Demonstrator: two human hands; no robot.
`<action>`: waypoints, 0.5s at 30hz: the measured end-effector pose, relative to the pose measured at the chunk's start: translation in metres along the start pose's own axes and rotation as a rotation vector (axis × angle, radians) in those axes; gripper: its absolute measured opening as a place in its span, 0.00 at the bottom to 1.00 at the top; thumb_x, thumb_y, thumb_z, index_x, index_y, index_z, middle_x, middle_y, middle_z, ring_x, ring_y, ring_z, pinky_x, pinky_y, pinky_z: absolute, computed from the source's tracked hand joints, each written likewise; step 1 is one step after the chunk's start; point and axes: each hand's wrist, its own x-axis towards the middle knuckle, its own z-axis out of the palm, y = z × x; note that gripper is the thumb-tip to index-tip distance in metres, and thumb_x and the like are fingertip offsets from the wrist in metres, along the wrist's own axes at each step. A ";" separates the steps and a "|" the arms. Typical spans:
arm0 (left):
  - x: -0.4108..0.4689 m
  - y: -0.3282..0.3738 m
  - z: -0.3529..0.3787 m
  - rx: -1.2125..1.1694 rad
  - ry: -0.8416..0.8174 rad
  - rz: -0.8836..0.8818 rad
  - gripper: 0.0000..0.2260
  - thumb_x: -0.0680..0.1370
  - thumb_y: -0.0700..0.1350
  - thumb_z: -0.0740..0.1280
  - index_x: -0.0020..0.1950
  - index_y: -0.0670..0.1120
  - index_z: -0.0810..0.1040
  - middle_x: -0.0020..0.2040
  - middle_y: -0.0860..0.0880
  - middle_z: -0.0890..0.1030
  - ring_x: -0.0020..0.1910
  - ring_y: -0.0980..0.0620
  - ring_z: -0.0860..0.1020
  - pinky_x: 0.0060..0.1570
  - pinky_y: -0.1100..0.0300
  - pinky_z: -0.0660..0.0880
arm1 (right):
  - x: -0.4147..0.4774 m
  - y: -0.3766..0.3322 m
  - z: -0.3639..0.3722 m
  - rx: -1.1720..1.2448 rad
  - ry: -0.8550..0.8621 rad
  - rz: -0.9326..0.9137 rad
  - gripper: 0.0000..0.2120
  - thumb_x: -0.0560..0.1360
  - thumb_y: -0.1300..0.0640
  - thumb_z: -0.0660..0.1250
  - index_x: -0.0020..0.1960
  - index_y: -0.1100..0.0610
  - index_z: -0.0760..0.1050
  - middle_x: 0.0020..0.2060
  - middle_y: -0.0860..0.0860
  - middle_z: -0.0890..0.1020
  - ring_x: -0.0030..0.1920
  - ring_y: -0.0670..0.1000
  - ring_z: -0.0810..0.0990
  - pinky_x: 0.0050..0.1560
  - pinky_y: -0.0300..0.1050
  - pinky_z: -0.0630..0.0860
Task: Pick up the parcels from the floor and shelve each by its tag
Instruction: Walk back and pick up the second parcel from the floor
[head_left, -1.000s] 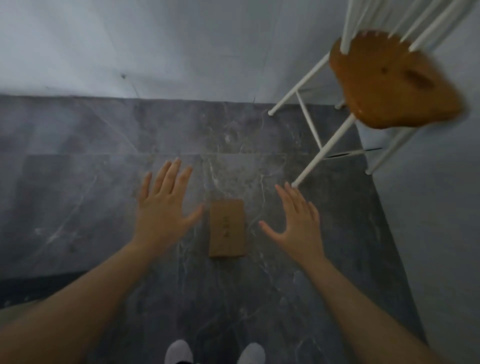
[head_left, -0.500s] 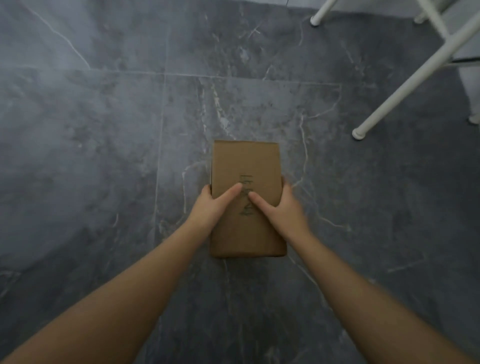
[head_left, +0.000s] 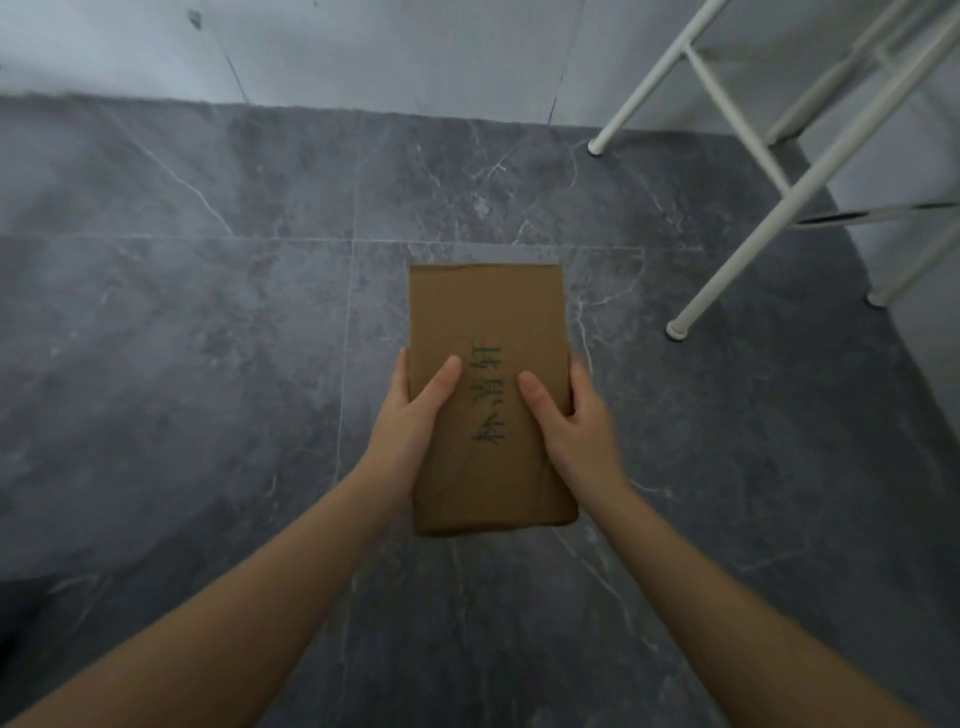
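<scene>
Item: two bare forearms, entering from the near edge and converging toward the middle of the view. Item: left hand (head_left: 410, 415), clasped on the left long edge of the parcel, thumb laid flat across the top face, remaining fingers wrapped out of sight beneath. Item: right hand (head_left: 574, 421), mirrored on the right long edge, thumb likewise on top, fingers curled under. Item: parcel (head_left: 488, 322), a flat brown cardboard packet held between both hands above the floor, apparently lifted clear, though contact at its near end cannot be ruled out. The two-sided clasp near the packet's middle looks chosen to keep it level with the written face up, so the tag stays readable. Orientation: long axis runs straight away from the person, near short end toward the body, far short end toward the wall; the handwritten marking (head_left: 487, 395) runs along that axis, sideways to the viewer, its characters not legible here. Item: floor (head_left: 208, 364), dark grey veined tile. Item: white metal frame legs (head_left: 779, 208), far right, well apart from the parcel; possibly a chair or rack, cannot tell. Item: pale wall (head_left: 363, 52), farthest. No shelf in view.
</scene>
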 end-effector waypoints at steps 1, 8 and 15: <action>-0.017 0.026 0.005 -0.018 -0.001 0.023 0.23 0.75 0.50 0.67 0.69 0.50 0.68 0.56 0.47 0.81 0.43 0.53 0.83 0.34 0.62 0.79 | -0.006 -0.030 -0.006 0.005 -0.004 -0.031 0.28 0.76 0.51 0.65 0.73 0.56 0.63 0.62 0.51 0.78 0.54 0.37 0.78 0.52 0.32 0.77; -0.155 0.255 0.050 -0.048 -0.023 0.256 0.20 0.75 0.50 0.66 0.67 0.51 0.71 0.56 0.49 0.82 0.46 0.54 0.83 0.37 0.62 0.79 | -0.057 -0.293 -0.061 -0.016 0.005 -0.286 0.30 0.76 0.50 0.65 0.75 0.54 0.60 0.60 0.46 0.77 0.53 0.39 0.78 0.56 0.40 0.78; -0.312 0.494 0.111 -0.018 -0.064 0.543 0.21 0.75 0.48 0.67 0.67 0.52 0.70 0.53 0.52 0.81 0.42 0.58 0.83 0.35 0.66 0.78 | -0.124 -0.567 -0.134 -0.030 0.075 -0.566 0.32 0.76 0.47 0.64 0.76 0.52 0.56 0.66 0.49 0.74 0.59 0.45 0.76 0.61 0.45 0.76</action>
